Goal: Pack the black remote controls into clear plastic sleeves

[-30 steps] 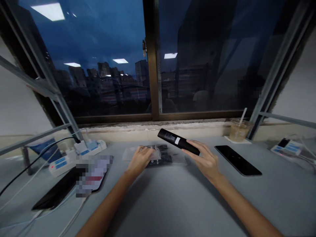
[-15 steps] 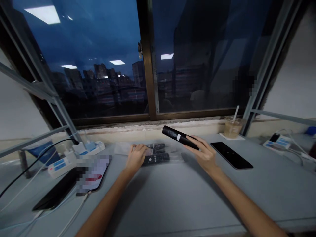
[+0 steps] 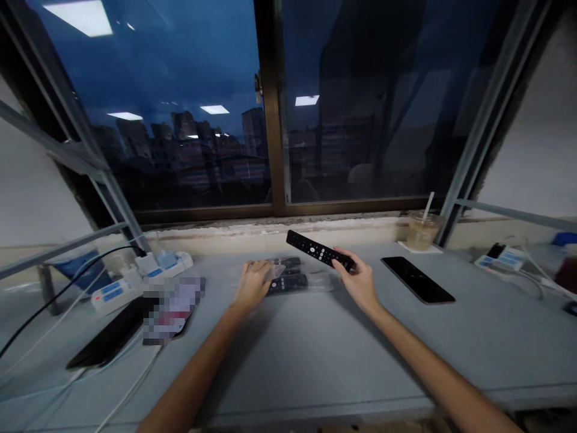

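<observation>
My right hand point(image 3: 358, 278) grips a black remote control point(image 3: 311, 246) by its lower end and holds it above the table, tilted, with its button side facing me. Below and to the left, several more black remotes point(image 3: 288, 282) lie side by side in or under clear plastic bags point(image 3: 322, 281). My left hand point(image 3: 255, 282) is closed at the left end of these remotes, with a clear plastic bag between its fingers. Its fingertips are partly hidden.
A black phone point(image 3: 417, 279) lies to the right, with an iced drink cup point(image 3: 421, 233) behind it. At left are two charging phones, one black point(image 3: 110, 334), one lit point(image 3: 180, 310), and a white power strip point(image 3: 112, 296) with cables. The window point(image 3: 202, 150) rises behind.
My right hand has turned the remote over: its plain back showed before, its buttons show now. My left hand stays by the bagged remotes, shifted slightly right.
</observation>
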Tool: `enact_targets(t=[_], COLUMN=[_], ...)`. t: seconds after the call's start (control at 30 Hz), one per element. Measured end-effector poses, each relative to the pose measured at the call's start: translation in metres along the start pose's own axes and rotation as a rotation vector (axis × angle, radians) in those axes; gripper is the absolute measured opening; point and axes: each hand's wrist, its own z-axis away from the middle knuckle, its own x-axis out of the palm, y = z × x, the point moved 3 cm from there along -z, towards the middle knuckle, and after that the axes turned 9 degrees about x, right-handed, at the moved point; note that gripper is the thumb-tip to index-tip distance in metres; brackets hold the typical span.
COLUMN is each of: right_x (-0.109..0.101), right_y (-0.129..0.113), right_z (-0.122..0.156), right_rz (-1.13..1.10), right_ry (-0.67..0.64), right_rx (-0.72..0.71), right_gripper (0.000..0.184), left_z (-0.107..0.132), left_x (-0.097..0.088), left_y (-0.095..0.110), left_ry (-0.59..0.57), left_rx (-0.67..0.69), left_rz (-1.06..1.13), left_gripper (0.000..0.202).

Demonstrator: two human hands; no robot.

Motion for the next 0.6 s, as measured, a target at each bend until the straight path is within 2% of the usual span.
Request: enact_targets(t=[0.07, 0.13, 0.3, 0.47, 0.6], right_x=[0.003, 0.003, -0.005, -0.009, -0.008], right_y=[0.005, 0.006, 0.007, 0.009, 0.009], right_z=[0.0, -0.001, -0.006, -0.01, -0.009], right_rz=[-0.092, -0.177, -0.334, -0.354, -0.317], right_ry=[-0.009, -0.005, 0.083, 0.083, 0.056], right_rx=[0.164, 0.249, 0.376, 0.446, 0.509], right_gripper=[0.037, 0.039, 0.031, 0.025, 0.028], left_z=[0.0, 0.0, -0.001, -0.001, -0.001], left_x=[0.003, 0.004, 0.003, 0.0, 0.002], left_y=[-0.001, 0.0, 0.011, 0.023, 0.029], left_ry=[0.001, 0.019, 0.069, 0.093, 0.03], left_rx=[0.001, 0.009, 0.073, 0.122, 0.146], left_rz=[-0.015, -0.019, -0.011, -0.027, -0.041], left_gripper=[0.033, 0.033, 0.034, 0.032, 0.031])
